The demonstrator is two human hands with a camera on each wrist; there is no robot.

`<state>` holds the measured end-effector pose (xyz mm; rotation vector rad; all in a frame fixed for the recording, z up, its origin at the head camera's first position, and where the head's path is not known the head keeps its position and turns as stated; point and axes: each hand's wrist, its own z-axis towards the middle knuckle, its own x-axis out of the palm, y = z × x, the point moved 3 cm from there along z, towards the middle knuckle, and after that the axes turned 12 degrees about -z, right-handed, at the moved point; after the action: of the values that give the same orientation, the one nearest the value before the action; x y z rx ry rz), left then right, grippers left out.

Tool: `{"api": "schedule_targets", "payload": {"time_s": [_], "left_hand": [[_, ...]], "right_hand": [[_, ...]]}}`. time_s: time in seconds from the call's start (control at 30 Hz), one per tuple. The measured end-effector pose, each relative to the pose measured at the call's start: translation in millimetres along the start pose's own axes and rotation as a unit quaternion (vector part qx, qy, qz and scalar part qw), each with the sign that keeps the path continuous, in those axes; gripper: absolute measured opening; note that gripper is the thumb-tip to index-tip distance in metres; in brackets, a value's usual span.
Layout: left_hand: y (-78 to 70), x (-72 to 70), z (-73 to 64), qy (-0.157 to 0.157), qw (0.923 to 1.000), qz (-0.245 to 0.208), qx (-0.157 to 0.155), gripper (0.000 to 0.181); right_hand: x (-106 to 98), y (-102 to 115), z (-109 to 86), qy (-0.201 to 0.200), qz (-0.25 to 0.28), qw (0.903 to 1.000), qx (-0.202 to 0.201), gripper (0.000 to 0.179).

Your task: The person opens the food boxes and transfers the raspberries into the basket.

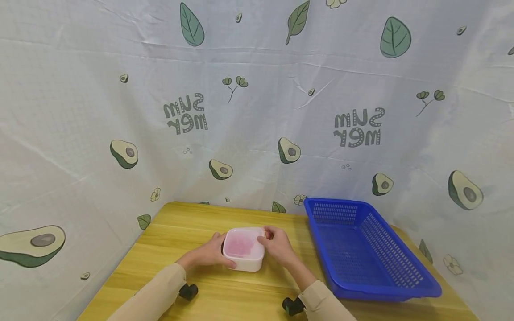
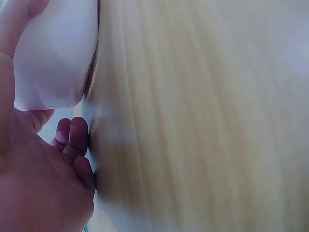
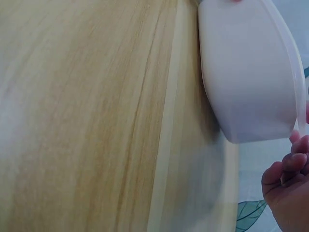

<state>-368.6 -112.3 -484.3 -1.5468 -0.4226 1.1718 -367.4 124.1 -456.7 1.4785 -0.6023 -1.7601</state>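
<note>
A white, squarish food container [image 1: 248, 266] with a translucent lid [image 1: 253, 237] is in the middle of the wooden table in the head view, and something pink shows through the lid. My left hand [image 1: 209, 253] grips the container from its left side, thumb along the front wall. At the far right corner, my right hand [image 1: 279, 244] pinches the lid's edge between thumb and curled fingers. The container's smooth wall [image 3: 246, 72] fills the upper right of the right wrist view, with the right fingers [image 3: 294, 162] at its rim. In the left wrist view, the left hand [image 2: 38, 179] lies along the container [image 2: 55, 53].
To the right on the wooden table [image 1: 225, 298] stands a blue plastic basket [image 1: 337, 285] with perforated walls. A white curtain [image 1: 257, 116] printed with avocados and leaves hangs behind the table and along its sides.
</note>
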Motion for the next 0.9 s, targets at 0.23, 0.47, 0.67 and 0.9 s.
{"api": "schedule_targets", "payload": {"time_s": [0.23,0.47,0.67,0.9], "left_hand": [[0.7,0.3,1.4,0.002,0.9999,0.01,0.006,0.089],[-1.4,0.5,-0.4,-0.003,1.0,0.003,-0.006,0.089],[-3.8,0.9,-1.5,-0.008,0.9999,0.003,-0.012,0.09],[-4.7,0.4,-1.2,-0.011,0.9997,0.01,-0.017,0.091]], "right_hand": [[-2.5,3.2,-0.7,-0.007,-0.005,0.9995,-0.029,0.016],[-4.0,4.2,-1.2,-0.022,0.005,0.9984,-0.052,0.014],[-4.0,4.2,-2.1,-0.034,0.016,0.9967,-0.072,0.017],[-13.4,25.7,-13.7,-0.031,0.032,0.9946,-0.093,0.019]]}}
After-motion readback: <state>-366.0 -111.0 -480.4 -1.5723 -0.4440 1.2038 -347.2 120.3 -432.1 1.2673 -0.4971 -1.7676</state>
